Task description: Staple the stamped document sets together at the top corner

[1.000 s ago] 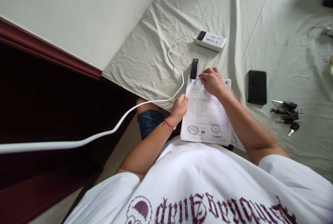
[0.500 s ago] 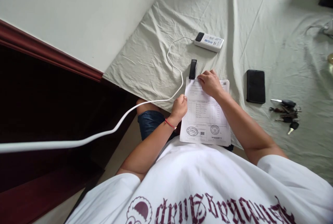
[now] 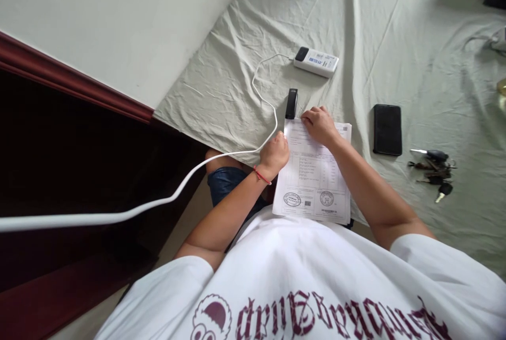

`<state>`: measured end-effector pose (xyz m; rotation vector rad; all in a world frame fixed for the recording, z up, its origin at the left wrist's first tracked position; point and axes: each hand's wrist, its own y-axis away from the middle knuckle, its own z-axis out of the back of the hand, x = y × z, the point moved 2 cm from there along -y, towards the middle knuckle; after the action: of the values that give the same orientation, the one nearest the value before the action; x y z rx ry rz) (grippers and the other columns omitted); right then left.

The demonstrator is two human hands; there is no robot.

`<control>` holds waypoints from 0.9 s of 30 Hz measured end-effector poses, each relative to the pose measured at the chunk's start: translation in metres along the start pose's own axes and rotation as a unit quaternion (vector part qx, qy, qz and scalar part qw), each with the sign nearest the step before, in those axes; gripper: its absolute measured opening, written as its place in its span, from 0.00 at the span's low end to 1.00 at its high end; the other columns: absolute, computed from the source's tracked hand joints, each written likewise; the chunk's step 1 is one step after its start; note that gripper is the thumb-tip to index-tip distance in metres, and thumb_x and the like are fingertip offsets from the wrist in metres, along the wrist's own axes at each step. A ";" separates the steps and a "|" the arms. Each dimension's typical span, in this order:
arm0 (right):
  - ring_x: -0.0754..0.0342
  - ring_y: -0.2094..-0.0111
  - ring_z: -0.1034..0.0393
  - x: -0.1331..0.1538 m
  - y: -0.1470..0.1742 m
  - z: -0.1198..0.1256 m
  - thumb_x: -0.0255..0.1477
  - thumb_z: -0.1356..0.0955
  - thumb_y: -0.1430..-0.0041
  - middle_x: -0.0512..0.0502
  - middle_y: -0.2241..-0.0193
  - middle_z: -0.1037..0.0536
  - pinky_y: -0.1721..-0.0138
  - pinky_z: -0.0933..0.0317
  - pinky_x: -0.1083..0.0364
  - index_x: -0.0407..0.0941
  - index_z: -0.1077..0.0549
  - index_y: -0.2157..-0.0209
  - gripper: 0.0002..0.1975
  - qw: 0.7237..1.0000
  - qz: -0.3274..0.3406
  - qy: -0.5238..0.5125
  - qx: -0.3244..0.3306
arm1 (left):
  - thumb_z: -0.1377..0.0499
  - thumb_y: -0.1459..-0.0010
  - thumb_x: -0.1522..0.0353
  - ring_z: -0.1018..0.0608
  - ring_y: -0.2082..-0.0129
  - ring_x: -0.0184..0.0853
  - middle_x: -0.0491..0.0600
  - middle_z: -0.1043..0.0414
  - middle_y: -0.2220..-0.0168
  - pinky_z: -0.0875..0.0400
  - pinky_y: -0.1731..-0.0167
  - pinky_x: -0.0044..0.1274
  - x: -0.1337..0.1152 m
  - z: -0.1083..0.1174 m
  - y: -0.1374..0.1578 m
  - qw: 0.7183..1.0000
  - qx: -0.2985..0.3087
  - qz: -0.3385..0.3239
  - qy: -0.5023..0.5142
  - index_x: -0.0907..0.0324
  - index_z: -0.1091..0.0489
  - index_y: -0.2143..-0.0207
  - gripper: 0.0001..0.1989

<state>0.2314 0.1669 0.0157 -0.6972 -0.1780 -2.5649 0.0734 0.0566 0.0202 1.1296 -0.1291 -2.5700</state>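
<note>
A stack of printed papers (image 3: 312, 171) with two round stamps lies at the table's near edge, against my shirt. My left hand (image 3: 274, 151), with a red string on the wrist, is closed on the stack's left edge near the top corner. Curled over the top edge, my right hand (image 3: 319, 126) grips the papers, its fingertips partly hidden. A black stapler (image 3: 291, 103) stands at the top left corner of the stack, between the two hands and slightly beyond them. Whether the paper corner is inside its jaw I cannot tell.
A white power bank (image 3: 316, 62) lies beyond the stapler, and its white cable (image 3: 221, 156) runs back past my left arm. To the right are a black phone (image 3: 387, 129) and a bunch of keys (image 3: 437, 168). A wrinkled pale green cloth (image 3: 237, 81) covers the table.
My left hand has slid up the left edge of the papers toward the stapler. The stack has tilted slightly, its top shifting right. My right hand stays at the top edge.
</note>
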 end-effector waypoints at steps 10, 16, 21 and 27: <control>0.43 0.51 0.25 -0.002 -0.006 0.002 0.28 0.39 0.30 0.42 0.54 0.14 0.42 0.35 0.45 0.46 0.15 0.55 0.20 1.000 -0.004 -0.002 0.024 | 0.39 0.30 0.70 0.23 0.60 0.46 0.47 0.41 0.75 0.31 0.56 0.31 0.003 -0.015 -0.036 0.995 -0.029 -0.010 0.098 0.52 0.40 0.70 0.15; 0.44 0.51 0.22 0.003 -0.007 0.007 0.27 0.38 0.30 0.41 0.54 0.13 0.45 0.33 0.47 0.45 0.14 0.54 0.19 0.999 -0.018 -0.004 0.039 | 0.42 0.33 0.77 0.22 0.61 0.45 0.51 0.32 0.72 0.31 0.54 0.32 -0.001 -0.006 -0.033 0.999 -0.019 0.011 0.030 0.54 0.37 0.71 0.14; 0.43 0.53 0.20 0.013 -0.016 0.013 0.26 0.37 0.30 0.38 0.53 0.13 0.50 0.31 0.49 0.43 0.15 0.52 0.18 0.996 -0.050 -0.001 0.079 | 0.46 0.32 0.75 0.21 0.60 0.43 0.56 0.23 0.68 0.32 0.55 0.30 0.002 0.005 -0.028 1.000 0.014 0.005 -0.014 0.56 0.33 0.75 0.16; 0.43 0.55 0.20 0.015 -0.029 0.015 0.25 0.36 0.31 0.37 0.56 0.14 0.52 0.31 0.50 0.42 0.15 0.54 0.17 0.994 -0.056 0.010 0.094 | 0.47 0.29 0.68 0.27 0.68 0.37 0.52 0.25 0.71 0.38 0.63 0.28 0.001 0.012 -0.018 0.999 0.035 0.015 -0.023 0.59 0.29 0.75 0.19</control>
<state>0.2127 0.1894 0.0361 -0.6044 -0.4578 -2.6163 0.0592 0.0732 0.0243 1.0854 -0.2451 -2.5843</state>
